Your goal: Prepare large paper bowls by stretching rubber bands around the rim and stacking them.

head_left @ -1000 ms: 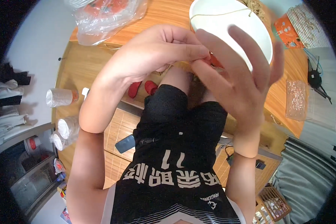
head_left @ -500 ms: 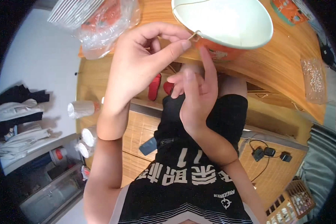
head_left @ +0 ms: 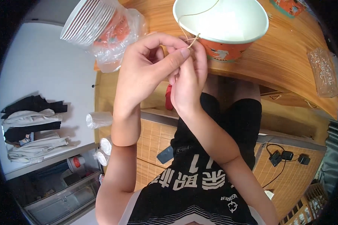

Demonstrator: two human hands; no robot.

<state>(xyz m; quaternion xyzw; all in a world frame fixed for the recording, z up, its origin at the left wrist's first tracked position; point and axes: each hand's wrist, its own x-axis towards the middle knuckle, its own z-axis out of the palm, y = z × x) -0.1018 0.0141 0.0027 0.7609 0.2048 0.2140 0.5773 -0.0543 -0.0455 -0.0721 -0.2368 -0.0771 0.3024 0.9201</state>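
A large paper bowl [head_left: 225,53], orange outside and white inside, stands near the table's front edge. A thin tan string [head_left: 193,42] runs from inside it over the left side of the rim to my fingers. My left hand [head_left: 144,75] pinches the string between thumb and index finger, just left of the bowl. Close against it, my right hand [head_left: 187,90] is closed, its thumb and fingers meeting at the string under the left fingertips. The left hand partly hides the right fingers' grip.
A stack of paper bowls [head_left: 97,28] in clear plastic lies at the table's left. Another orange bowl [head_left: 287,7] is at the far right, and a clear bag of small pieces [head_left: 323,73] near the right edge. The wooden table [head_left: 274,63] curves around my lap.
My right hand has come up and left from below the bowl, its spread fingers closing at the string beside my left hand. My view has shifted slightly left.
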